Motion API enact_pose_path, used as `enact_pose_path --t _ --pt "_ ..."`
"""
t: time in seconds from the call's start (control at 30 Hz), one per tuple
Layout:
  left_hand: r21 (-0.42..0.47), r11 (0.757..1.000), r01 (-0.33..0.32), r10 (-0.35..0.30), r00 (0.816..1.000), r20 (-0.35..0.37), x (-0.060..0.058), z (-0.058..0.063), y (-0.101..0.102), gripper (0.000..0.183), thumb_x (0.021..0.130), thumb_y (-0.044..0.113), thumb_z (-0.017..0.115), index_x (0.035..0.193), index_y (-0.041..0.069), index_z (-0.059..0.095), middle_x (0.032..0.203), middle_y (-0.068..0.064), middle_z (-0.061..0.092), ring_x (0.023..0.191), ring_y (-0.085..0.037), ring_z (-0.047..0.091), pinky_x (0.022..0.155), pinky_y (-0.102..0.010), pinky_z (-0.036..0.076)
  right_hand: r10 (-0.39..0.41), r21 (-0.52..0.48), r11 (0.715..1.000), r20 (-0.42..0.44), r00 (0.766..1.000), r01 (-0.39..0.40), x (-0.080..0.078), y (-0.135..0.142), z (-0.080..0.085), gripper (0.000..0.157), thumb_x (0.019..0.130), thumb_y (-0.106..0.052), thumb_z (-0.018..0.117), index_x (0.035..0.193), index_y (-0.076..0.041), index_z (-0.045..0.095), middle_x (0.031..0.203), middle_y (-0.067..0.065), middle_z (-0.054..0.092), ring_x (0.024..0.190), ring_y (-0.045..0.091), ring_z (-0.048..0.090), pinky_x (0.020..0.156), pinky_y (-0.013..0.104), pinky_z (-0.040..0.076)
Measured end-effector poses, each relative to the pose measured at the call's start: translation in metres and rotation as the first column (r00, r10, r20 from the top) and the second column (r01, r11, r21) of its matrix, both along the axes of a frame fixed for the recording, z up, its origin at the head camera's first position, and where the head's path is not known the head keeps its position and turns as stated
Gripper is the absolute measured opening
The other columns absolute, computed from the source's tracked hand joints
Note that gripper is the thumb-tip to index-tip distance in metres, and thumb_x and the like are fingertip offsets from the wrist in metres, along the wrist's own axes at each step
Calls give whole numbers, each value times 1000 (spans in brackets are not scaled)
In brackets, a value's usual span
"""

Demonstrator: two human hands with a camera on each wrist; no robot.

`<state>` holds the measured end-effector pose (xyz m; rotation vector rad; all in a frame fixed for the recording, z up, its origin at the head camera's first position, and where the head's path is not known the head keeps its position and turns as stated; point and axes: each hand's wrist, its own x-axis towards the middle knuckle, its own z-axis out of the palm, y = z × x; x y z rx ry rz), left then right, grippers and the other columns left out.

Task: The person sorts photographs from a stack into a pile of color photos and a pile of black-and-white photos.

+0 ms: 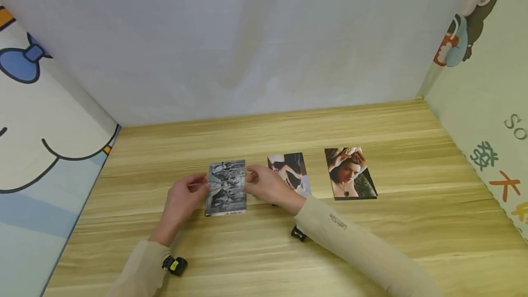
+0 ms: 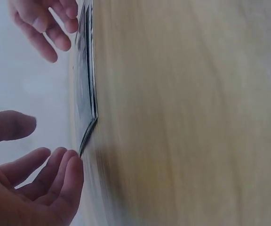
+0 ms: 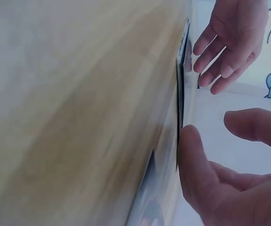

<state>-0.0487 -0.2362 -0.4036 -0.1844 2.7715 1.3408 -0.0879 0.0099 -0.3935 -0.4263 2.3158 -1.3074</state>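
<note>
A small stack of photo cards (image 1: pixel 227 188), with a black-and-white picture on top, lies flat on the wooden table. My left hand (image 1: pixel 181 200) is at the stack's left edge. In the left wrist view, its fingertips (image 2: pixel 74 165) are right at the edge of the cards (image 2: pixel 83 80), with the thumb held apart. On the opposite edge is my right hand (image 1: pixel 272 186), its thumb also away from the fingers (image 3: pixel 194 160) in the right wrist view. Its wrist partly covers a second photo card (image 1: pixel 298 168), which shows a figure in dark and pale tones.
Farther right lies a third photo card stack (image 1: pixel 350 173) with a colour portrait. The wooden table (image 1: pixel 396 251) meets a pale back wall (image 1: pixel 264 49). Printed cartoon panels stand at the left (image 1: pixel 29 127) and right (image 1: pixel 478 104).
</note>
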Motion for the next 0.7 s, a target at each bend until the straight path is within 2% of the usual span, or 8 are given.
enact_pose_path --t 0.07,0.23,0.3,0.37,0.53,0.7 --pt "18 999 -27 28 999 -30 1 1 3 43 98 13 65 138 -3 62 127 -22 69 113 -35 68 95 -42 57 -3 -38 999 9 1000 3 3 4 1 59 99 -18 65 154 -3 47 128 10 65 109 24 66 87 41 56" --pt "77 994 -73 81 991 -105 4 6 16 40 98 11 64 137 -1 64 127 -19 70 115 -31 68 90 -21 52 -9 -134 991 10 1000 10 11 18 7 59 102 -17 62 156 -3 43 135 13 61 121 31 62 93 44 57" --pt "111 991 -74 88 988 -123 5 9 22 40 99 10 64 137 -1 64 127 -18 70 116 -31 67 91 -18 50 -12 -162 987 4 1000 12 13 23 10 59 102 -16 62 156 -3 42 138 14 59 123 32 61 96 45 56" --pt "149 987 -65 86 987 -136 6 12 28 40 99 10 64 138 -1 64 128 -18 70 117 -31 67 95 -22 51 -17 -175 984 -11 1000 15 14 29 12 59 102 -16 61 157 -4 42 141 15 58 124 32 60 98 45 55" --pt "208 978 -5 40 986 -164 8 17 42 41 101 13 66 140 3 62 131 -16 68 121 -29 64 99 -44 55 -39 -187 982 -59 997 28 15 42 18 59 103 -17 63 156 -5 43 143 14 57 127 30 59 103 46 53" --pt "237 970 52 5 972 -233 9 19 56 41 101 17 68 140 5 63 132 -13 68 123 -27 64 98 -47 55 -55 -227 973 -49 997 42 17 54 22 60 103 -19 63 157 -5 41 146 17 54 131 32 56 105 47 52"
